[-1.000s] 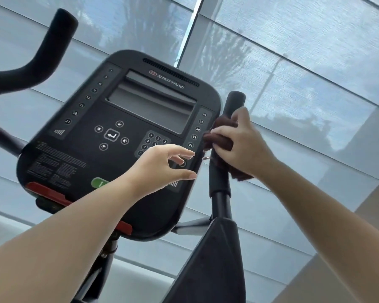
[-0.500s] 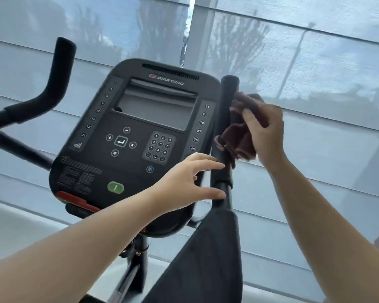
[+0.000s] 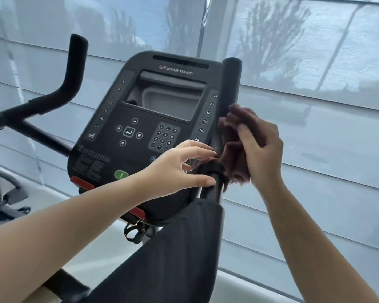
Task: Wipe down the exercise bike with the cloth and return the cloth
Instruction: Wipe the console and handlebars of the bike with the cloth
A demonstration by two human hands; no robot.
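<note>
a: count it off for me.

b: from my feed, one exercise bike, one console on it, two upright handlebar grips, and one cloth. two bare hands, both mine to watch.

a: where's the cloth?

b: bunched in the right hand, fingers clamped round it, pressed against the right handlebar grip. it's dark reddish brown, crumpled, and its lower edge hangs below the palm, touching the collar at the grip's base.

a: and the other hand?

b: the left hand sits just left of the right one, fingers spread apart and curled, holding nothing. its fingertips reach toward the grip's base, near the cloth's lower corner; i can't tell if they touch.

a: which way does the grip run?

b: long axis close to vertical, leaning slightly, rounded end up above the right hand. the cloth lies lengthwise along it.

a: anything in the way?

b: the left hand and forearm cover the console's lower right corner. a wide dark panel rises below both hands. the left handlebar grip stands well off to the left, past the console. behind everything, pale window blinds.
</note>
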